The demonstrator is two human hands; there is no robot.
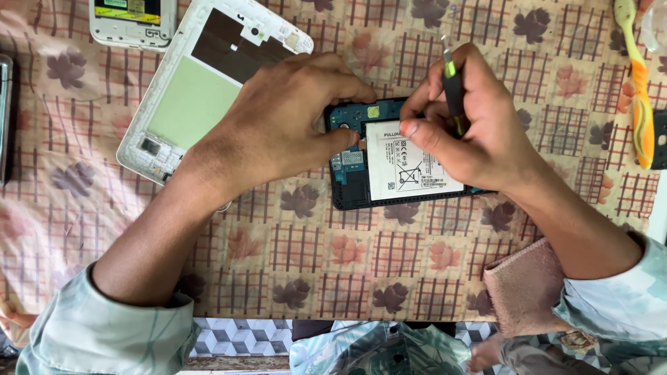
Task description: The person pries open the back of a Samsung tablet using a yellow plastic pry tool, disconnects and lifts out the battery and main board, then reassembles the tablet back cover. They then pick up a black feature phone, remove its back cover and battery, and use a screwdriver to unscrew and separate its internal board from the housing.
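Head view: back cover [201, 90] off, battery [406, 167] still seated; left hand [285, 125] pinches opened phone [347, 180], right hand [472, 125] pinches screwdriver [453, 83].

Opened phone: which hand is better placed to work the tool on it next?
Right, probably. The right hand already grips the black tool with its tip down at the opened phone. The left hand is busy clamping the phone's left end on the cloth.
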